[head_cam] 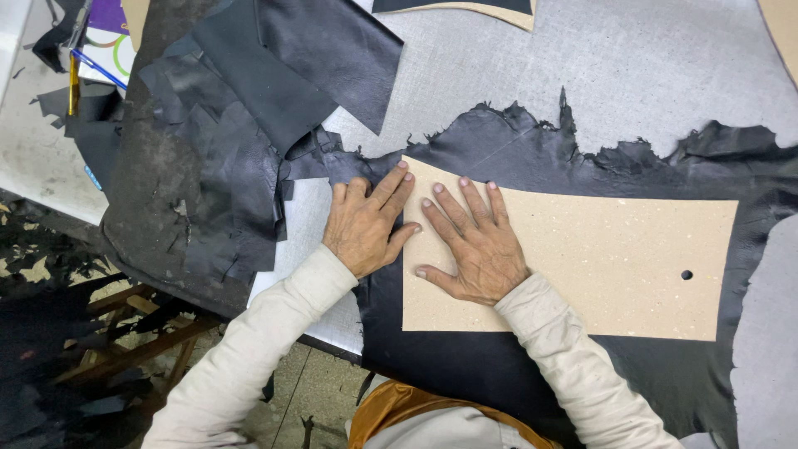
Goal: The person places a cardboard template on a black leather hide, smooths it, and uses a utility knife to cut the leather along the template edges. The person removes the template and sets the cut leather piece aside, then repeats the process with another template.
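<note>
While the black leather hide [532, 366] runs off-frame at 4 o'clock, left hand [366, 224] and right hand [474, 245] press flat, ungripping, on the cardboard pattern [607, 258].

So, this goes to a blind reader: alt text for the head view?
Both hands press flat on a tan cardboard template lying on black leather: left hand at its left edge, right hand on it. Leather scraps pile left.
</note>
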